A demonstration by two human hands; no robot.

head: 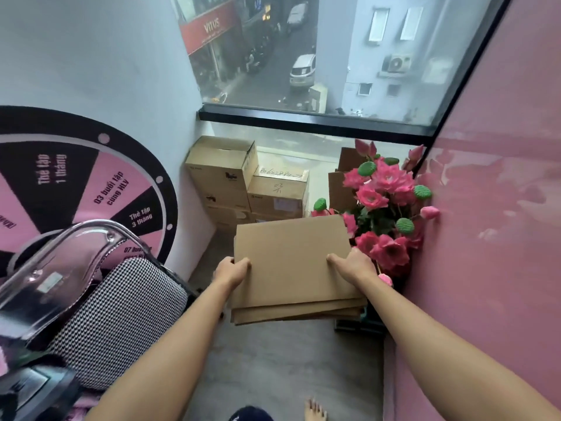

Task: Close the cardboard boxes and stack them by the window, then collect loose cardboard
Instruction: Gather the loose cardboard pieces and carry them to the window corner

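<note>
Cardboard sheets (pixel 291 265) gripped by both hands; box (pixel 277 192) beyond marked "03".

The flattened cardboard sheets (pixel 291 262) are plain tan-brown, the same colour as the stacked boxes (pixel 224 174) under the black-framed window (pixel 315 121), one of which bears dark handwriting on its top. The artificial flowers (pixel 385 208) are bright pink with round green seed pods, set against a glossy pink wall (pixel 491 208), while the opposite wall (pixel 91 62) is pale grey-white. The prize wheel (pixel 76 189) has alternating pink and black wedges inside a black rim with white dots, the chair (pixel 121 314) seat is a fine black-and-white houndstooth with a shiny chrome frame, and the floor (pixel 273 360) is grey.
</note>
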